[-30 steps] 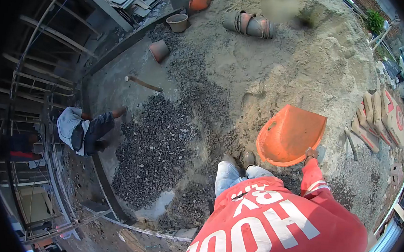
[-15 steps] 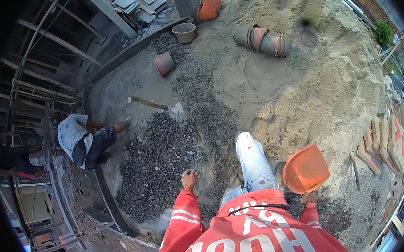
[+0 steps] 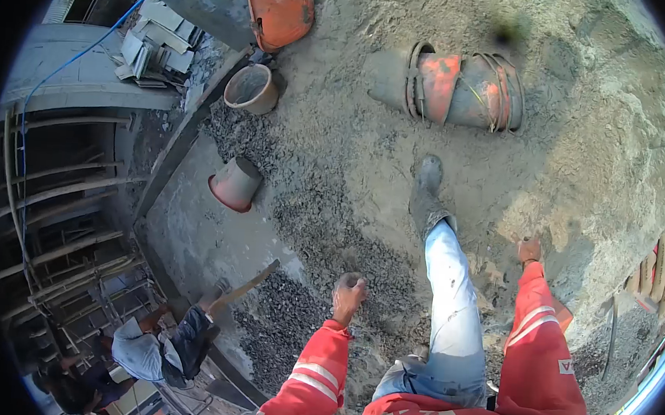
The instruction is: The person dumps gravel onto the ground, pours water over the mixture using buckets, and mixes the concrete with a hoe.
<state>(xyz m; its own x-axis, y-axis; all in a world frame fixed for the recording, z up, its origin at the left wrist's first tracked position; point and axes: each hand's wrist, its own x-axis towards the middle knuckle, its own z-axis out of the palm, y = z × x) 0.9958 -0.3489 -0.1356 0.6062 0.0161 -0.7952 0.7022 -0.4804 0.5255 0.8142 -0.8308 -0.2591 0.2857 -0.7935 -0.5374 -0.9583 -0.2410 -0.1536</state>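
Note:
My left hand [image 3: 350,292] hangs over the grey gravel [image 3: 295,301], its fingers curled in, and I see nothing in it. Out to the right, above the sand, my right hand [image 3: 528,250] is also curled with nothing visible in its grip. Part of an orange scoop [image 3: 562,316] shows on the ground beside my right sleeve, which hides the rest. Ahead of my booted foot, a stack of nested buckets [image 3: 472,92] lies on its side.
A tipped bucket [image 3: 235,184], an upright bucket [image 3: 251,88] and an orange container [image 3: 282,11] are at upper left. A hoe handle [image 3: 250,285] lies near a co-worker in a grey shirt [image 3: 139,348]. Paper sacks [image 3: 663,269] stand at the far right.
I have stepped forward, nearer the nested buckets. My right hand has moved away from the orange scoop, now mostly behind my arm. The co-worker appears lower in view.

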